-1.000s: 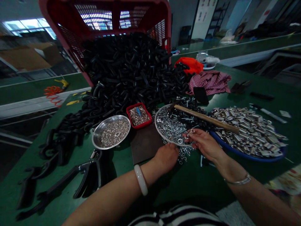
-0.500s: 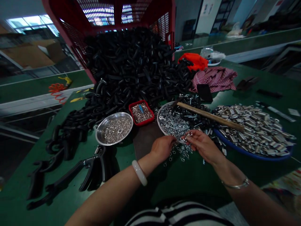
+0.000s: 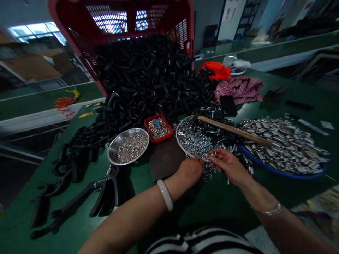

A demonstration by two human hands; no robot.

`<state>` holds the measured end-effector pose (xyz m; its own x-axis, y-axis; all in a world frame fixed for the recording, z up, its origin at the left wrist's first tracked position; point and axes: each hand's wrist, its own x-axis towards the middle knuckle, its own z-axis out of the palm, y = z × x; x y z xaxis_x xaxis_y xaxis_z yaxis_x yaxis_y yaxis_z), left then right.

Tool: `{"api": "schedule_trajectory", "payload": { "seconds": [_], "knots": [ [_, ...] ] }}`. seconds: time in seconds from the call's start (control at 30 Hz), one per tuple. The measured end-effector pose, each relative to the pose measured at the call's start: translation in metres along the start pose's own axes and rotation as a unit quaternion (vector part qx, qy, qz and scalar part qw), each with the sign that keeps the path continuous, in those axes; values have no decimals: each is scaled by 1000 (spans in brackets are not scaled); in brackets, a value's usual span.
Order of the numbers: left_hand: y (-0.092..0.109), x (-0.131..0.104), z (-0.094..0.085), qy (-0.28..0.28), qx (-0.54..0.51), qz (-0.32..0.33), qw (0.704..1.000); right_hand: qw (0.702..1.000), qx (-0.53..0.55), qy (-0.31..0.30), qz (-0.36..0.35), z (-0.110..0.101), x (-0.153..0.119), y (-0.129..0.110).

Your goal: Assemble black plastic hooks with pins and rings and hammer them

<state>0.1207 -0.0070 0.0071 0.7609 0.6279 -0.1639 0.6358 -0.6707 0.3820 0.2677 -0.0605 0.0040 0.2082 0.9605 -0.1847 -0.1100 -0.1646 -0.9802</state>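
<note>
Workbench (image 3: 212, 203): edges and room for movement

Head view. Right hand (image 3: 230, 166) is nearly closed, thumb pinched against the fingers, with small metal rings (image 3: 213, 153) held at the tips by the near rim of a pale-rimmed tray (image 3: 177, 136). Left hand (image 3: 191, 171) is curled, back upward; whether it grips anything cannot be told. The two sets of fingertips are just beside each other. Loose rings (image 3: 208, 173) lie on the green surface outside the near rim, below and between the hands.

Far side is congested: a hammer (image 3: 235, 131) spans the right part of the tray, its handle end over a blue tray (image 3: 299, 176) heaped with metal pieces. The blue rim stands near the right hand on its right.

To the left, a dark flat plate (image 3: 164, 160) lies close to the left hand, its far left corner near a steel bowl (image 3: 112, 151) and a red basket (image 3: 162, 138). Black handles (image 3: 150, 77) are piled along the far side, spilling from a red crate (image 3: 59, 26).

Widest room is near, where green surface shows between the forearms. The bench's left edge runs slantwise, well apart from both hands.
</note>
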Motion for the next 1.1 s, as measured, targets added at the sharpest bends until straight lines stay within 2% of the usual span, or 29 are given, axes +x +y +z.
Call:
{"api": "schedule_trajectory", "payload": {
  "seconds": [0.1, 0.13, 0.17, 0.2, 0.23, 0.3, 0.33, 0.37, 0.43, 0.53, 0.7, 0.87, 1.03, 1.1],
  "knots": [
    [-13, -1, 2, 58, -125, -20, 990, 1000, 6, 7, -2, 2, -1, -1],
    [-18, -2, 2, 86, -199, -43, 975, 1000, 9, 8, -3, 3, -2, -1],
    [-22, -3, 1, 110, -292, -75, 947, 1000, 15, 8, -4, 6, -2, -2],
    [-26, -3, 0, 123, -399, -110, 902, 1000, 23, 6, -5, 10, -2, -3],
    [-28, -4, -2, 125, -507, -144, 841, 999, 34, 4, -7, 14, -2, -4],
    [-30, -7, -6, 112, -683, -190, 696, 998, 63, 4, -10, 26, -1, -7],
    [-30, -8, -8, 107, -740, -198, 633, 997, 81, 8, -9, 32, 0, -8],
    [-29, -10, -10, 107, -778, -200, 585, 995, 100, 12, -6, 38, 2, -9],
    [-27, -15, -13, 121, -819, -197, 525, 990, 137, 17, 10, 49, 5, -10],
    [-25, -21, -15, 140, -845, -181, 483, 984, 175, 18, 32, 61, 10, -11],
    [-26, -25, -13, 144, -863, -160, 457, 980, 192, 34, 35, 72, 15, -11],
    [-25, -24, -13, 189, -883, -162, 398, 975, 211, 23, 63, 79, 18, -11],
    [-25, -23, -11, 210, -882, -175, 384, 972, 212, 13, 100, 78, 21, -10],
    [-24, -23, -10, 222, -875, -175, 394, 979, 176, 13, 102, 77, 23, -10]
  ]
}}
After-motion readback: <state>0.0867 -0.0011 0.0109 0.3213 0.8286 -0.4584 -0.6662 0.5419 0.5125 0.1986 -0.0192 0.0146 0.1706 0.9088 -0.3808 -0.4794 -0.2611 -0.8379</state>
